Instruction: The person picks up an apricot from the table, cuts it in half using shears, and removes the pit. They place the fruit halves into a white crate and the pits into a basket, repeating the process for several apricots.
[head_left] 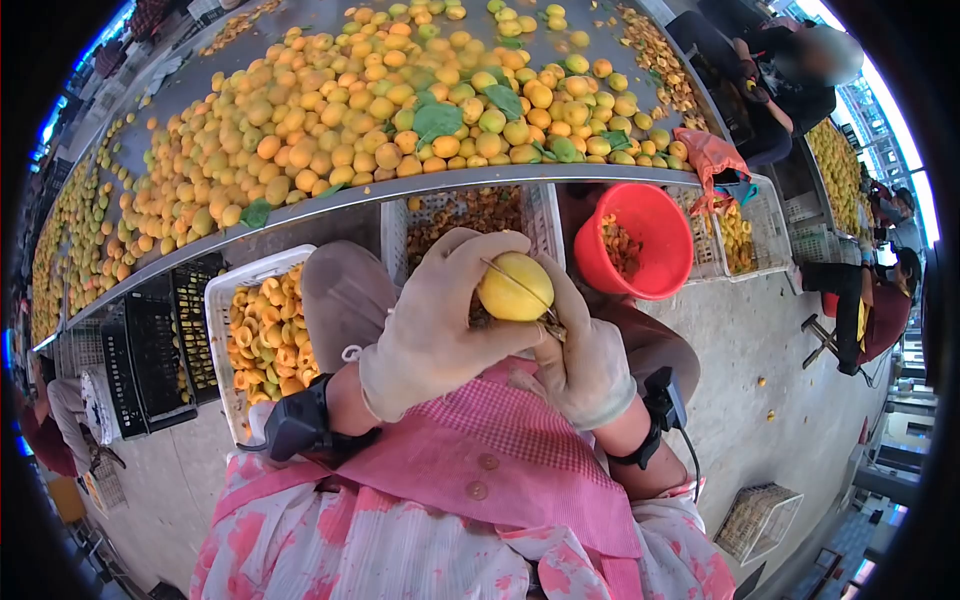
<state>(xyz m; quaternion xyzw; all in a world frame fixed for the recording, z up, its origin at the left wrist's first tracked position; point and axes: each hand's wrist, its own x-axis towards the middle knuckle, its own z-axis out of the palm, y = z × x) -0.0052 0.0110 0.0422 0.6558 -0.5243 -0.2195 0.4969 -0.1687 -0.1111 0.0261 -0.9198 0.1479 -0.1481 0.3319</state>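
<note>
Apricot: a yellow apricot [515, 287] is held up between 2 gloved hands, above the lap; a thin dark line crosses it, a cut or a blade, I cannot tell which.
Left grip: the left hand [440, 320] is curled around the apricot, fingers over its far side, thumb below.
Right grip: the right hand [590, 365] is closed in against the apricot's right side; whether it also has hold of a tool, I cannot tell.
Beyond the hands: a white crate [543, 210] with brownish scraps.
By the left knee: a white crate [217, 350] of apricot halves [270, 335].
Right of the hands: a red bucket [665, 240], pieces inside.
Worktop: the metal worktop [185, 90] carries many whole apricots [330, 110] and green leaves [437, 118]; an orange-red bag [710, 155] hangs at its edge.
</note>
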